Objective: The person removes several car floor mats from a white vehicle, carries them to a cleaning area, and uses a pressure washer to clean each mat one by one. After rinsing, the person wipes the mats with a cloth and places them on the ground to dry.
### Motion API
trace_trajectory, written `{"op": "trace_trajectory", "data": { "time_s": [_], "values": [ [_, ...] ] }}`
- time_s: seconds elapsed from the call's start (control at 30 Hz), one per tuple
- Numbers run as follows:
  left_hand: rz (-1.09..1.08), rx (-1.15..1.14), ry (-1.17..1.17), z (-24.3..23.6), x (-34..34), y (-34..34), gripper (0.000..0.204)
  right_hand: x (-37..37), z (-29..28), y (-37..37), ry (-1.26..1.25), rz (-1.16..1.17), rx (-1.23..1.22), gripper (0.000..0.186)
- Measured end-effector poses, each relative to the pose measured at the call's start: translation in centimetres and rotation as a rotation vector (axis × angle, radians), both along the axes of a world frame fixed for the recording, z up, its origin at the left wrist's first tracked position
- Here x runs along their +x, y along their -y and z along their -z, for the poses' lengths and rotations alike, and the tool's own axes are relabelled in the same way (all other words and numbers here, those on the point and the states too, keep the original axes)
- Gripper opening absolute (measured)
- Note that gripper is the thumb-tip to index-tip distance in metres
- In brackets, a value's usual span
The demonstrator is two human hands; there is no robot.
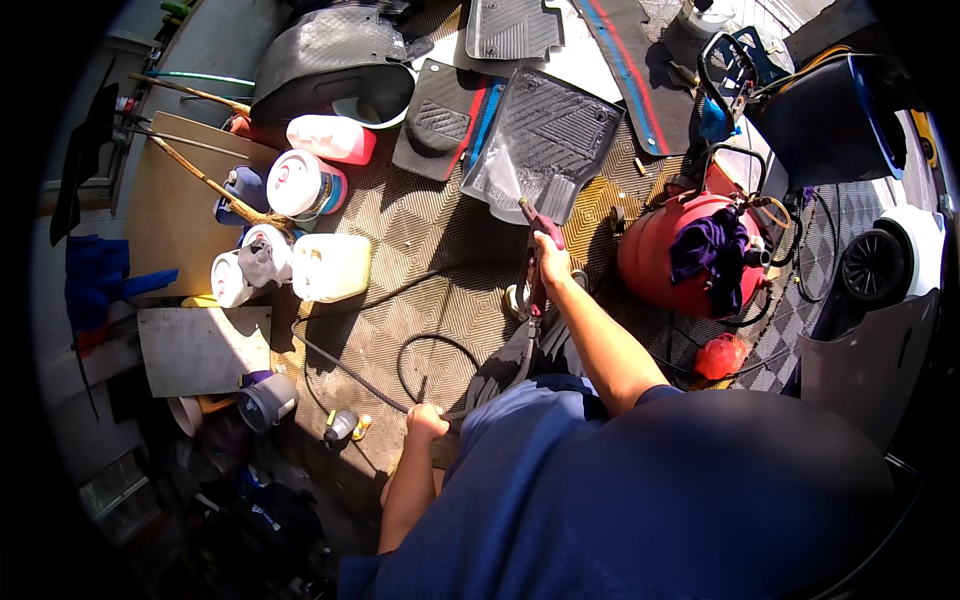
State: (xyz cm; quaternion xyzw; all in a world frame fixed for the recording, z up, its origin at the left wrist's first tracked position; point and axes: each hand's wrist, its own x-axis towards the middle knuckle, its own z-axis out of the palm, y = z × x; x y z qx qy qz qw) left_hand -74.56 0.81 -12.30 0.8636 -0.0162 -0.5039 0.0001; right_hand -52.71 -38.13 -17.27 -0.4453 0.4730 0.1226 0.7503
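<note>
My right hand [553,262] is wrapped round the grip of a dark red and black spray gun [536,222]. A pale spray fans from its nozzle onto a wet black rubber car floor mat [550,130], which lies on the patterned floor just ahead. Lower and to the left, my left hand [428,421] is closed on a black hose [352,368] that loops across the floor. Beside the wet mat on its left is a second car mat [440,118] with red and blue edging. Another ribbed mat [513,28] lies beyond.
A red round tank [672,252] with a purple cloth [712,255] over it stands at right. White buckets [296,184], a yellowish jug [331,268] and a pink jug [331,138] stand at left. A long striped mat [632,75] lies far right of centre. A grey cup [267,402] lies lower left.
</note>
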Motion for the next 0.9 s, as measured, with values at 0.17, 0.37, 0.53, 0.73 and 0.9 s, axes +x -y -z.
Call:
{"op": "trace_trajectory", "data": {
  "time_s": [0.17,0.37,0.53,0.73,0.9],
  "values": [
    [0.0,-0.019,0.027,-0.1,-0.6,-1.2,0.031,0.5,1.9,-1.8,-0.011,-0.034,-0.018,0.034],
    [-0.051,0.053,0.032,-0.9,-2.4,-1.3,0.028,1.2,2.0,-4.1,0.011,-0.058,0.059,0.035],
    [-0.088,0.034,-0.007,-0.2,-5.0,-2.5,0.028,0.8,4.0,-5.4,-0.098,-0.177,-0.09,0.04],
    [-0.106,0.068,-0.017,1.6,-6.1,-4.2,0.031,0.0,5.8,-5.0,-0.179,-0.145,-0.022,0.04],
    [-0.004,0.013,0.008,1.2,-5.1,-3.7,0.038,-1.9,5.8,-2.5,-0.299,-0.119,-0.293,0.058]
  ]
}}
